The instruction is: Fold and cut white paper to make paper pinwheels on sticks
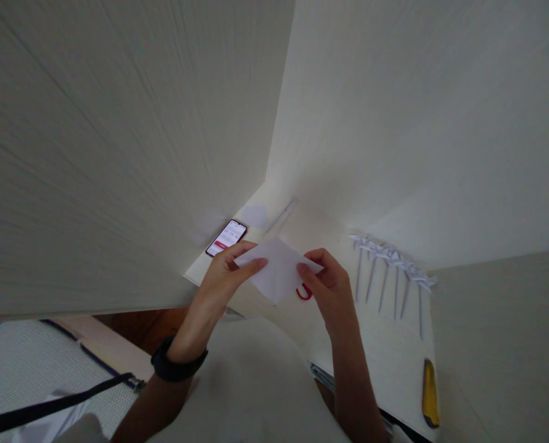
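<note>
Held above the tabletop [396, 363]: a white paper sheet [278, 271], pinched at its left edge by the left hand [225, 277] and at its right edge by the right hand [329, 286]. Likely light, limp, easily creased; best gripped at the edges. Beneath the sheet, something red [303, 294]; left of it, a phone [226, 238]; right of it, a row of paper pinwheels [391, 261]. Pale tabletop, boxed by white walls.

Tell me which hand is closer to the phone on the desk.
Left. The left hand grips the white paper just below the phone; the right hand holds the paper's far side.
</note>
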`<state>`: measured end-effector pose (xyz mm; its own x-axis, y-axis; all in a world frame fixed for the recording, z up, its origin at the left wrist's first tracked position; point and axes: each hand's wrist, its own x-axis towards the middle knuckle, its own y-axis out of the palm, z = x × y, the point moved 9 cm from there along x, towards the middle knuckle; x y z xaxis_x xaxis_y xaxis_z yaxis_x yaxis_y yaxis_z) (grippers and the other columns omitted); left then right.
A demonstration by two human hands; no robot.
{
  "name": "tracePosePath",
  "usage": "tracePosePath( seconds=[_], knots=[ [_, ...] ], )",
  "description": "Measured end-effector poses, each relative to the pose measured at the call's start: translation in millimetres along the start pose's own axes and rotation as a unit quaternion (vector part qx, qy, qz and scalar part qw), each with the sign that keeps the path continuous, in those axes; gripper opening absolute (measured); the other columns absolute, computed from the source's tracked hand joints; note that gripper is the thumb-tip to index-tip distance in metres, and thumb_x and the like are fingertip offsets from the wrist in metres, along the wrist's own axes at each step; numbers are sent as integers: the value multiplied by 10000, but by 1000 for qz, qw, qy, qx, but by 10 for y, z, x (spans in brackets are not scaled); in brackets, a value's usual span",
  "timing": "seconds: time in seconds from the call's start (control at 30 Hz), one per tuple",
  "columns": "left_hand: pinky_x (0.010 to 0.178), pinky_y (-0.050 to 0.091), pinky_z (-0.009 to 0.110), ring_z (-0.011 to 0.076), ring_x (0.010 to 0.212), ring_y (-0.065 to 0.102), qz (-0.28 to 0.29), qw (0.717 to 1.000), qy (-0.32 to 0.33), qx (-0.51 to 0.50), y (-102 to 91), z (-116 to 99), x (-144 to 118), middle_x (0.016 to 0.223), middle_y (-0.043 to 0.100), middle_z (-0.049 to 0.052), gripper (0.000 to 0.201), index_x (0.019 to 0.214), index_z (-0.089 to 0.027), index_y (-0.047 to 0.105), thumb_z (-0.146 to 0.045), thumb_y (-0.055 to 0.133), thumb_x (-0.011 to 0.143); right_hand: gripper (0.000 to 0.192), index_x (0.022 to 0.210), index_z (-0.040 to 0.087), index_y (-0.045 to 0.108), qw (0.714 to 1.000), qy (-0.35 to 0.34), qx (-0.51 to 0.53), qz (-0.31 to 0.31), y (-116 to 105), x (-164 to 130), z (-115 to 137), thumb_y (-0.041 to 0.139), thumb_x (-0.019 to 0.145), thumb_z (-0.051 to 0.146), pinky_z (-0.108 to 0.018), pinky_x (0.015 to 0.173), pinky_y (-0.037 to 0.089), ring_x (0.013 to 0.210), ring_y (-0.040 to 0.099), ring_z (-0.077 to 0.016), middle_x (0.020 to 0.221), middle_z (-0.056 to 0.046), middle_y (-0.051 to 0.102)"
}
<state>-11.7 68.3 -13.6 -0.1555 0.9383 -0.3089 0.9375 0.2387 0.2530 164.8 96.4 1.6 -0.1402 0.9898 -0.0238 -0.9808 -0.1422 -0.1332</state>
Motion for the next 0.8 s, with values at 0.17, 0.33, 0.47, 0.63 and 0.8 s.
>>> tracePosePath(
  seconds=[0.17,0.33,0.47,0.63,0.8],
  knots=[
    [555,450,200,114,605,601,-59,995,39,-64,-66,-19,0,782,703,-12,320,928,-183,686,-245,817,644,220,682,207,519,1000,11,-19,14,25,1,-15,618,817,350,-223,525,328,598,431,-113,629,39,492],
    [644,501,228,139,687,639,-7,992,-9,-129,132,133,15,825,715,13,317,984,-173,674,-252,784,698,280,667,205,507,1000,9,-18,6,-21,-7,-39,604,835,407,-224,492,289,555,380,-106,602,46,445],
    [695,526,251,168,752,667,9,989,-14,-150,215,125,1,850,731,35,335,972,-158,677,-248,798,673,293,672,207,498,1000,25,0,0,-77,-26,-115,611,831,425,-225,496,322,549,391,-106,604,53,439],
    [717,527,268,192,787,690,10,990,-20,-143,242,136,-15,890,749,60,270,925,-152,686,-281,774,705,220,724,201,564,998,43,-25,42,-31,-54,-196,601,827,392,-237,540,403,618,503,-130,655,27,531],
    [644,514,261,172,699,678,21,993,-42,-106,261,210,9,912,752,62,320,993,-156,682,-300,761,718,224,894,177,671,991,59,-98,70,49,-85,-306,616,784,363,-343,686,512,744,642,-201,809,-55,698]
  ],
)
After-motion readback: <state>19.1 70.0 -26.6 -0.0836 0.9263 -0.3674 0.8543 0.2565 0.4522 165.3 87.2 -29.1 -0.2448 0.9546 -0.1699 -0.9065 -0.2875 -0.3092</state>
